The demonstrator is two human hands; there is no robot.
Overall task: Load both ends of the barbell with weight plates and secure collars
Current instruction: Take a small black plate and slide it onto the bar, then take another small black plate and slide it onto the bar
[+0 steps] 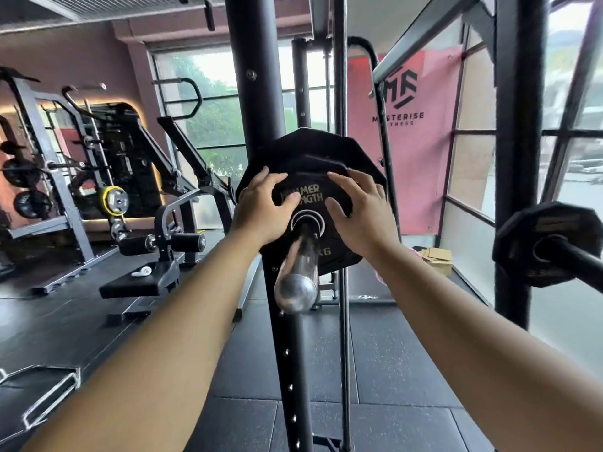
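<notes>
The chrome barbell sleeve (298, 275) points toward me at the centre of the head view. Two black plates sit on it: a smaller one marked Hammer Strength (311, 197) in front of a larger one (313, 145). My left hand (264, 207) presses flat on the left face of the smaller plate, fingers spread. On its right face my right hand (359, 213) presses the same way. No collar shows on the sleeve.
A black rack upright (248, 93) stands just behind the plates, and another upright (518, 125) rises at the right. A storage peg with a black plate (535, 246) juts in at the right edge. A bench (143, 282) and other machines fill the left side.
</notes>
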